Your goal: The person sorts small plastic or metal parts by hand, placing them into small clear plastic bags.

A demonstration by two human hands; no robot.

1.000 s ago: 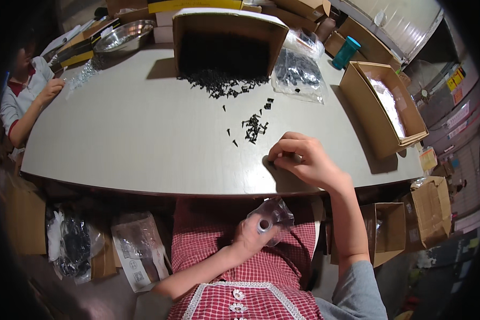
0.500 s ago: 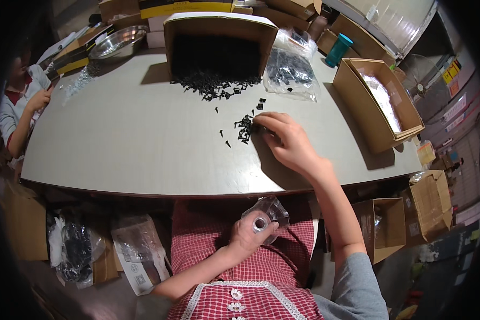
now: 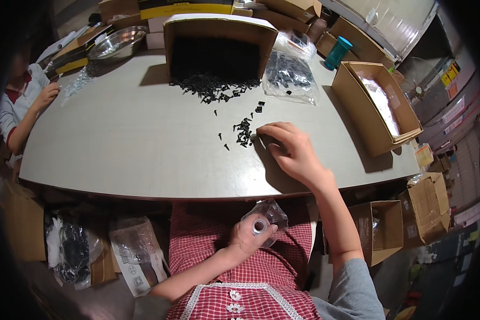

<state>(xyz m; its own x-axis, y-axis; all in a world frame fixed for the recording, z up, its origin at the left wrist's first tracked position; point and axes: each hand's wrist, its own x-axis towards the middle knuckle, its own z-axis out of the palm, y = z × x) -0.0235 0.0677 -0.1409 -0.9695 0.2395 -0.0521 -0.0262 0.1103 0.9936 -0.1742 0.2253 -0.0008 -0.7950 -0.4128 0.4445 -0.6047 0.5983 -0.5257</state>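
On the light table, a small pile of black screws (image 3: pixel 244 132) lies in front of a cardboard box (image 3: pixel 266 53) tipped on its side, from which a heap of black screws (image 3: pixel 210 88) spills out. My right hand (image 3: pixel 293 146) hovers at the right edge of the small pile, fingers stretched and thumb apart; I see nothing held in it. Down at my lap, my left hand (image 3: pixel 245 234) is closed round a clear plastic bag (image 3: pixel 276 216). A round, pale ring with a dark hole (image 3: pixel 259 226) shows at the top of that fist; what it belongs to is unclear.
Two small black square pieces (image 3: pixel 260 107) and several stray screws lie round the pile. A bag of dark parts (image 3: pixel 289 77), a teal cup (image 3: pixel 337 53) and an open carton (image 3: pixel 376 106) stand to the right. A metal bowl (image 3: pixel 117 45) and another person's hand (image 3: pixel 49 95) are at the left.
My right hand has drawn slightly back from the small screw pile. My left hand with the bag has hardly moved. The other person's hand at the left has shifted a little.
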